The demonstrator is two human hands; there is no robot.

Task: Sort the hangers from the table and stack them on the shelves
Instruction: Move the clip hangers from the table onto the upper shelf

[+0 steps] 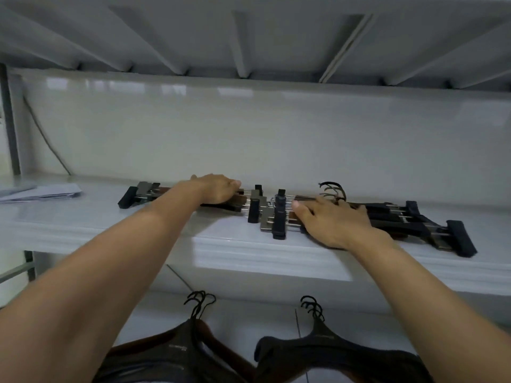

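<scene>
Resting on one clip-hanger pile (266, 211): right hand (330, 223) flat, left hand (217, 189) unclear; two coat-hanger piles (177, 352) (331, 346) below

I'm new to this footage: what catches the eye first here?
A long bundle of clip hangers lies along the white shelf, the left hand and the right hand resting on it. On the level below sit a left hanger pile and a right hanger pile, hooks pointing away.
</scene>
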